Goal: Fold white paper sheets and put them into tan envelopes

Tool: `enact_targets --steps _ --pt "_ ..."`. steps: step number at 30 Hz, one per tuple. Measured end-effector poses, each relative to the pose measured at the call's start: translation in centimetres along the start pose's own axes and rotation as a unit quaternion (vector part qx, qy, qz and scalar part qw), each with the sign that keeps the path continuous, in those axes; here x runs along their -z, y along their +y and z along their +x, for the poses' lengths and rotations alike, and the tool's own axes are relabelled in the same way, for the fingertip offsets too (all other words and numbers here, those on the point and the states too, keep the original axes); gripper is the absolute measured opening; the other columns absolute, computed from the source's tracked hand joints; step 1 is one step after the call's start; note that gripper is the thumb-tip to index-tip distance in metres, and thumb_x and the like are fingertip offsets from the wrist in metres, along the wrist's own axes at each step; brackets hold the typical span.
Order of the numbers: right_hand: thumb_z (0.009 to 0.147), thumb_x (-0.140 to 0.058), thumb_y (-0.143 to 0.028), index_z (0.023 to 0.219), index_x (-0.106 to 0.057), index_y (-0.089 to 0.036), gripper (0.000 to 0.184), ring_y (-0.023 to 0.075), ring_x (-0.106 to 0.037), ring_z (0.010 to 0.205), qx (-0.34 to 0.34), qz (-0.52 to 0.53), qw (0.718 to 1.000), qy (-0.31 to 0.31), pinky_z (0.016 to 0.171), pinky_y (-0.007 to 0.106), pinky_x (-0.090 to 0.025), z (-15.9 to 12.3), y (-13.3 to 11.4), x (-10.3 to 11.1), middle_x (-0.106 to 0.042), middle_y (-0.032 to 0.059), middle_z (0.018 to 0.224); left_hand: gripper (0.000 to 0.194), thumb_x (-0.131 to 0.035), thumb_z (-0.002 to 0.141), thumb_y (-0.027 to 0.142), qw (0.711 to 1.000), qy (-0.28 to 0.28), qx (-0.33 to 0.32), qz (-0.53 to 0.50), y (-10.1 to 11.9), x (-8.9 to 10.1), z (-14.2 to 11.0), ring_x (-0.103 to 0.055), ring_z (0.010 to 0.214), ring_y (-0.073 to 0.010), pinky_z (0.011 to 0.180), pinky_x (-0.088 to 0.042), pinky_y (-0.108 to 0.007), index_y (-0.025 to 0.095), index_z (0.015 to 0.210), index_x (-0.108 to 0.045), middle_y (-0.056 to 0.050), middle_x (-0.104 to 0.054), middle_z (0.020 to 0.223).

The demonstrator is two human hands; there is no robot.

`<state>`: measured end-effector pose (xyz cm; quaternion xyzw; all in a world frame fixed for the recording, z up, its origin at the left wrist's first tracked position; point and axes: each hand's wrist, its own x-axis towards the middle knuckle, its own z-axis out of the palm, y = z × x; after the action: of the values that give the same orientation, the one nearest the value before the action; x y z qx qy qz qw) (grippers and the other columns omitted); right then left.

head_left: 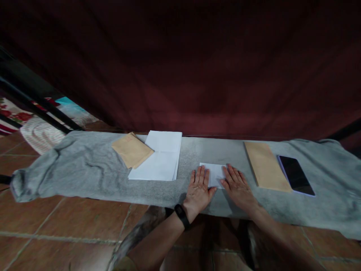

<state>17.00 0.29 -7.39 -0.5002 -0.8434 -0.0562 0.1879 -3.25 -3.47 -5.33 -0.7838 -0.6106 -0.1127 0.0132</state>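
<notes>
A small white sheet of paper (pixel 216 174), apparently folded, lies flat on the grey cloth in front of me. My left hand (pixel 199 188) rests on its left side, palm down with the fingers stretched out. On the paper's right side lies my right hand (pixel 237 187), also flat with its fingers extended. Both thumbs point inward near the lower edge, and the middle of the paper shows between the hands. Parts of the paper are hidden beneath the fingers. A black band (pixel 182 216) circles my left wrist.
Left of my hands lie larger white sheets (pixel 160 165) with brown envelopes (pixel 132 149) partly over them. To the right are a stack of brown envelopes (pixel 266 165) and a phone (pixel 296 175). Grey cloth (pixel 96 177) covers the narrow bench; a dark red curtain (pixel 197 75) hangs behind.
</notes>
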Motion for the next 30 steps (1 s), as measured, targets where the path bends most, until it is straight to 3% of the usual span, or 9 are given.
enact_targets --steps 11,17,23,30 --pt "0.104 -0.037 -0.035 0.157 -0.034 -0.02 0.055 0.0298 -0.033 0.149 -0.004 -0.012 1.0 -0.012 0.117 0.055 -0.034 -0.1 0.5 -0.2 -0.035 0.0134 0.162 0.073 -0.038 0.1 0.057 1.0 0.005 -0.004 0.008 -0.1 -0.3 -0.1 -0.027 0.152 -0.0315 0.121 -0.027 -0.055 0.009 0.155 -0.031 -0.02 -0.031 0.162" --pt "0.104 -0.035 -0.043 0.158 -0.03 -0.017 0.059 0.0298 -0.033 0.149 -0.012 -0.013 1.0 0.006 0.117 0.053 -0.033 -0.1 0.7 -0.8 -0.036 0.015 0.161 0.072 -0.038 0.101 0.057 1.0 0.013 -0.006 0.009 -0.1 -0.3 -0.1 -0.029 0.151 -0.0318 0.12 -0.029 -0.054 0.009 0.154 -0.032 -0.02 -0.034 0.161" --pt "0.104 -0.035 -0.042 0.154 -0.036 -0.012 0.059 0.031 -0.037 0.147 -0.035 0.005 0.999 0.009 0.117 0.053 -0.035 0.6 0.1 -0.9 -0.041 0.0183 0.157 0.072 -0.038 0.101 0.057 1.0 0.017 -0.009 0.006 -0.4 -0.2 -0.2 -0.027 0.151 -0.0312 0.121 -0.03 -0.053 0.01 0.155 -0.031 -0.019 -0.031 0.163" --pt "0.104 -0.039 -0.037 0.154 -0.038 -0.018 0.054 0.0275 -0.033 0.149 0.031 0.032 0.999 -0.01 0.119 0.052 -0.033 0.5 -1.5 -0.4 -0.036 0.014 0.161 0.067 -0.036 0.102 0.056 1.0 -0.004 -0.019 -0.018 -0.6 0.5 -0.1 -0.028 0.152 -0.0282 0.122 -0.029 -0.051 0.012 0.153 -0.037 -0.017 -0.035 0.162"
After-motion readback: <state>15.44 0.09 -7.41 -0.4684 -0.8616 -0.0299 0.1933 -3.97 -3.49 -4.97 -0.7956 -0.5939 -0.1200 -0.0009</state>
